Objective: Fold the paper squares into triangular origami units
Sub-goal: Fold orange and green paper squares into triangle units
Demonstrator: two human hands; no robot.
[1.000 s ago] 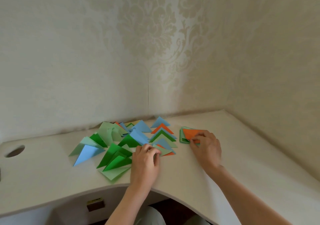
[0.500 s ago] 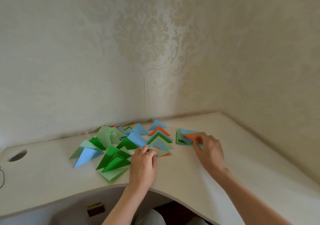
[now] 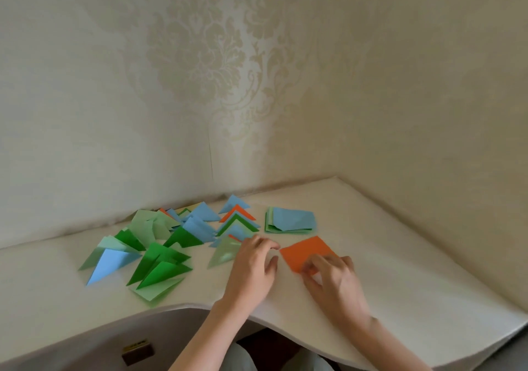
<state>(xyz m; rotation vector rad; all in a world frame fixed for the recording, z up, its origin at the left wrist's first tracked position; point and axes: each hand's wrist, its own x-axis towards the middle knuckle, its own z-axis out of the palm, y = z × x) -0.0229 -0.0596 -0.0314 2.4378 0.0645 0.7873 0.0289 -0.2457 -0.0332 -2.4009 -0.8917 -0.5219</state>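
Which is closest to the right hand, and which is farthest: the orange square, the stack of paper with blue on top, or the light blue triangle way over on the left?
From the right hand:
1. Orange square: its fingers touch it.
2. Blue-topped stack: behind, nearer the wall.
3. Light blue triangle: far left, past the left hand.

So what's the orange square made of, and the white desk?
The orange square looks like thin matte paper: it lies flat with sharp corners, like the folded triangles nearby. The desk looks like smooth white-coated board, perhaps laminate, with a soft sheen; what is underneath I cannot tell.
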